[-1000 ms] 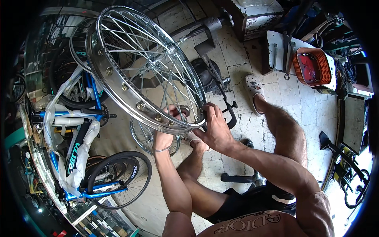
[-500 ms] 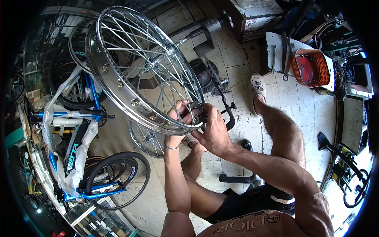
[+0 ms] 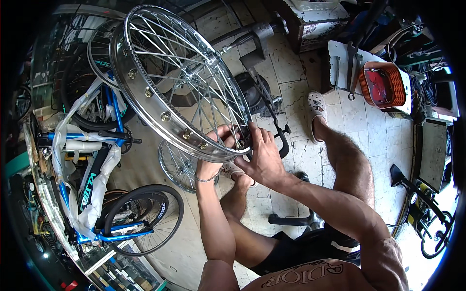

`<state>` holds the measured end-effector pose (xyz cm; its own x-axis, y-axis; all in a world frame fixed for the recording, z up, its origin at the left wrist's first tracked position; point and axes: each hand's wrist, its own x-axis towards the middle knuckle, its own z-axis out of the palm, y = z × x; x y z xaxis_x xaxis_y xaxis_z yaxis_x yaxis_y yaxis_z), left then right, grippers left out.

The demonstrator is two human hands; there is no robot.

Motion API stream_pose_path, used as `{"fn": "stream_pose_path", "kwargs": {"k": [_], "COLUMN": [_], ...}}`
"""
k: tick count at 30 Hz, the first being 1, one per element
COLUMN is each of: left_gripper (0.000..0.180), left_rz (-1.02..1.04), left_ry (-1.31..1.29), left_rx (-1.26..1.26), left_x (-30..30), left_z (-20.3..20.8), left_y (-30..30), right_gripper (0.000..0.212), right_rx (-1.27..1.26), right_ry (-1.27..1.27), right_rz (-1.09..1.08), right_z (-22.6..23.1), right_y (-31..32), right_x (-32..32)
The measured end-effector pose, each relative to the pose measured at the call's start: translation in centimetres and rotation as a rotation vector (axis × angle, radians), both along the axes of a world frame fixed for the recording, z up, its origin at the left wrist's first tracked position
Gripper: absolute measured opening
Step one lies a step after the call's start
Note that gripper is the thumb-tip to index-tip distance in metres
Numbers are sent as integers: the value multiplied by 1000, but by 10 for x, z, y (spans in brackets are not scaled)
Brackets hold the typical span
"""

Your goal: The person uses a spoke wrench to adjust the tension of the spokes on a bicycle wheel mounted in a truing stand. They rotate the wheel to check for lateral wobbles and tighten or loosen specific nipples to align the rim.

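A chrome spoked wheel rim [image 3: 156, 105] without a tyre leans at a slant in front of me, held on a metal stand [image 3: 255, 53]. Brass-coloured nipple ends dot its outer wall. My left hand [image 3: 211, 165] reaches round the lower rim, its fingers curled in among the spokes near the rim's near end. Against that same end, my right hand [image 3: 266, 160] has its fingers bent over the rim edge and its thumb below. Something dark and small lies between the two hands' fingertips, mostly covered by them.
A blue bicycle frame [image 3: 116, 114] with white wrapping stands at left, near a black-tyred wheel [image 3: 110, 224]. Another bare wheel [image 3: 167, 169] lies below the rim. At upper right, an orange basket [image 3: 399, 80] and wrenches [image 3: 351, 72] rest on a white surface. A stool base [image 3: 291, 220] stands between my legs.
The rim has turned slightly, its nipple ends shifting. My left hand has moved a little left. A grey ring seen at the fingertips earlier is now hard to make out.
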<state>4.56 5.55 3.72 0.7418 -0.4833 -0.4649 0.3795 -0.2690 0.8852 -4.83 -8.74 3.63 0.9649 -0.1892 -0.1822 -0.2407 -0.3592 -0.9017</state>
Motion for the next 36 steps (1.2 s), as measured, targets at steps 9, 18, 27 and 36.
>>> {"fn": "stream_pose_path", "kwargs": {"k": [9,18,27,36], "left_gripper": [16,53,42,26], "left_rz": [36,-6,-142,61], "left_ry": [-38,2,30,-127], "left_rx": [-203,-56,-90,-32], "left_x": [3,0,6,0], "left_z": [-10,0,-17,-8], "left_y": [8,-12,10,7], "right_gripper": [80,75,80,83], "right_rx": [140,102,-76,73], "right_ry": [-67,-90,-39,-48], "right_rz": [-39,-40,46,-4], "right_z": [2,-6,-1,-1], "right_y": [-2,1,0,1], "right_x": [-5,-8,-1,-2]}}
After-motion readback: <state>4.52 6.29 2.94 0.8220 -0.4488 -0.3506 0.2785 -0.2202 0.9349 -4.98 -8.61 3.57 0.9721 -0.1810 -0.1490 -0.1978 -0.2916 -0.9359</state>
